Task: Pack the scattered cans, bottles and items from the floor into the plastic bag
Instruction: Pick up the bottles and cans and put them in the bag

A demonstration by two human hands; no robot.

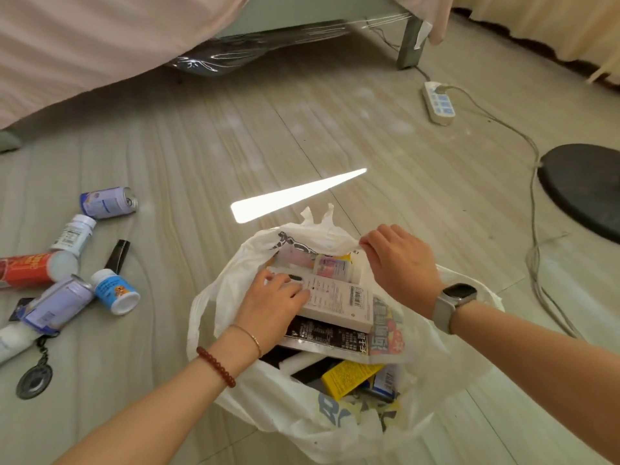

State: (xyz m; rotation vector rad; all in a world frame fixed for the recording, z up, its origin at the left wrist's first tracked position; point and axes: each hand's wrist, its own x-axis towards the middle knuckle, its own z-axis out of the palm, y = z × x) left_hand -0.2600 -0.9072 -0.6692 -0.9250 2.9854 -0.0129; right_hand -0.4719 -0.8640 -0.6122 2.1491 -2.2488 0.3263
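Plastic bag (268,404): white, crumpled, mouth open, stuffed with boxes.

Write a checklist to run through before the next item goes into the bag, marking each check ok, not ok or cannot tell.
1. Bag mouth open: ok.
2. Right hand holds the rim up: ok.
3. Left hand free to fetch: not ok, it rests on the white box in the bag.
4. Items within reach on the floor: ok, cans and bottles lie to the left.
5. Room left in the bag: cannot tell.
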